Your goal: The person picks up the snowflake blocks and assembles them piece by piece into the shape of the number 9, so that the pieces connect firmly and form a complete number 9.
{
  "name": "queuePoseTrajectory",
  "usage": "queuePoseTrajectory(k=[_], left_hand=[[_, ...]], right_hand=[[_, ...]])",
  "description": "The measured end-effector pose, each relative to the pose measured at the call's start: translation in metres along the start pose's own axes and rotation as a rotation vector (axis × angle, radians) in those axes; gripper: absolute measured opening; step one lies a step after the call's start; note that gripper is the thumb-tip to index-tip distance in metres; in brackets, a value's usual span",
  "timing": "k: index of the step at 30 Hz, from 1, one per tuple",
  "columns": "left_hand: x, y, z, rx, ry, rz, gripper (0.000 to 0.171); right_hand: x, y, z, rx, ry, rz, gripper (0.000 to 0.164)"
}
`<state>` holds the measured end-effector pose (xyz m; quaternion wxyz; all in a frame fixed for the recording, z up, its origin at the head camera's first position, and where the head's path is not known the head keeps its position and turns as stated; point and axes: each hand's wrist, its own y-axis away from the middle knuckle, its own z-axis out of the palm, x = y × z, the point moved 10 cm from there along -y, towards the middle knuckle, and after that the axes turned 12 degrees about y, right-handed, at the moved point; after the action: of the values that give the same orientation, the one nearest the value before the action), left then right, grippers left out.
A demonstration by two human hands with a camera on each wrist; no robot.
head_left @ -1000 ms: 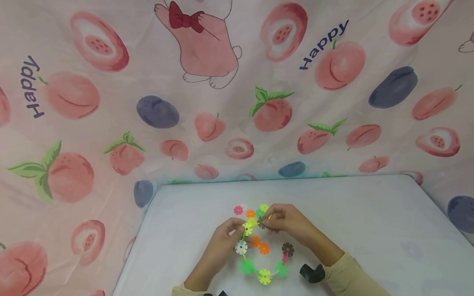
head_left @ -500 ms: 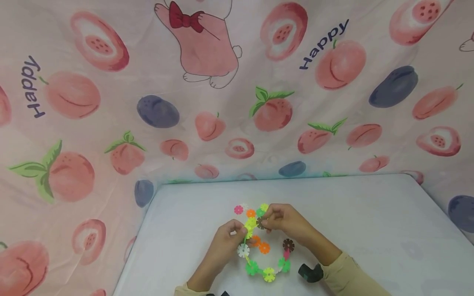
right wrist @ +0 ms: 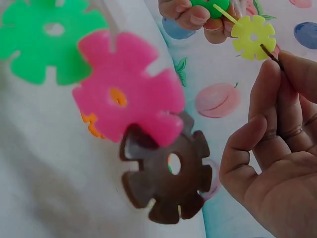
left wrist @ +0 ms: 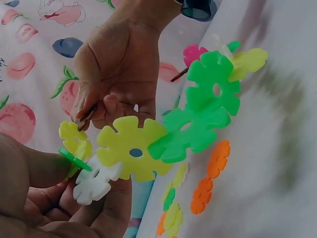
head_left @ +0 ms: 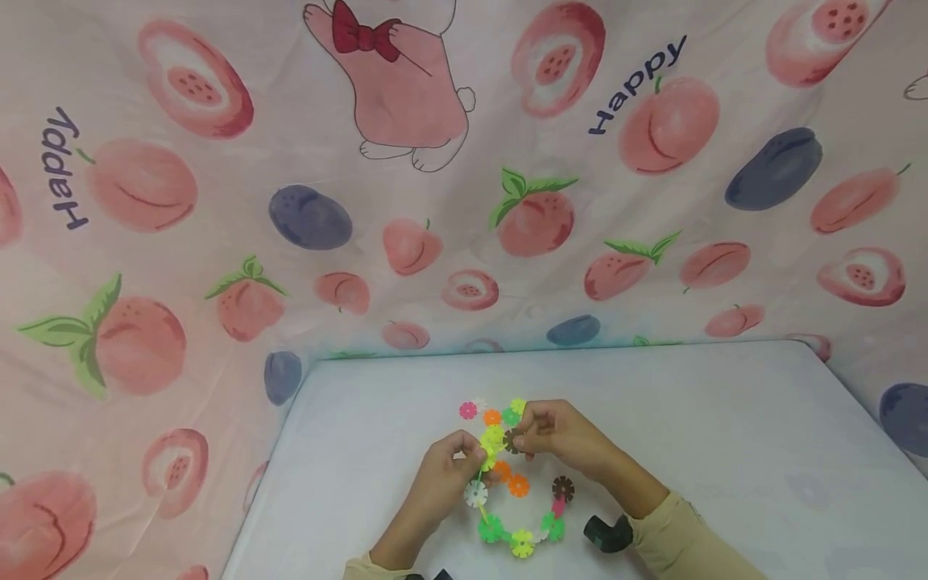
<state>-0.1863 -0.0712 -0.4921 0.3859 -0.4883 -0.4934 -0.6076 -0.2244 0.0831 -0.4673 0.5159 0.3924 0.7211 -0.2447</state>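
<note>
My left hand (head_left: pixel 444 474) pinches a curved chain of slotted plastic snowflake discs near its yellow end. The chain hangs in a loop: a white disc (left wrist: pixel 97 181), a yellow disc (left wrist: pixel 132 148), green discs (left wrist: pixel 214 83), a pink disc (right wrist: pixel 131 87) and a brown disc (right wrist: pixel 167 171) at the loose end. Between the thumb and fingers of my right hand (head_left: pixel 565 435) is another brown disc (right wrist: pixel 268 51), seen edge-on. In the right wrist view it meets the yellow end disc (right wrist: pixel 253 37); how deep it sits in a slot I cannot tell.
Two joined orange discs (head_left: pixel 518 486) lie on the white table (head_left: pixel 725 451) below the hands. Farther back are loose discs: pink (head_left: pixel 468 411), orange (head_left: pixel 492 417), green (head_left: pixel 511 416) and yellow. A patterned fruit cloth (head_left: pixel 435 193) rises behind the table.
The hanging loop of the chain has swung a little right and partly back. My left hand has shifted slightly to the right. The right hand stays nearly still, pinching the brown disc throughout.
</note>
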Motion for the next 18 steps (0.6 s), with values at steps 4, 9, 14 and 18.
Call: queuePoseTrajectory(k=[4,9,14,18], left_hand=[[0.0034,0.0009,0.0027,-0.038,0.012,0.040,0.017],[0.0061,0.0015,0.0039,-0.062,-0.003,0.066,0.019],[0.0074,0.0025,0.0050,-0.065,-0.030,0.087,0.021],[0.0067,0.0025,0.0057,-0.060,-0.036,0.088,0.017]], right_hand=[[-0.0008,-0.0004,0.0015,-0.024,-0.017,-0.018,0.018],[-0.0019,-0.0011,0.0021,-0.037,-0.016,-0.026,0.016],[-0.0037,-0.0009,0.0027,-0.036,-0.003,-0.025,0.015],[-0.0041,-0.0010,0.0036,-0.028,0.027,-0.017,0.014]])
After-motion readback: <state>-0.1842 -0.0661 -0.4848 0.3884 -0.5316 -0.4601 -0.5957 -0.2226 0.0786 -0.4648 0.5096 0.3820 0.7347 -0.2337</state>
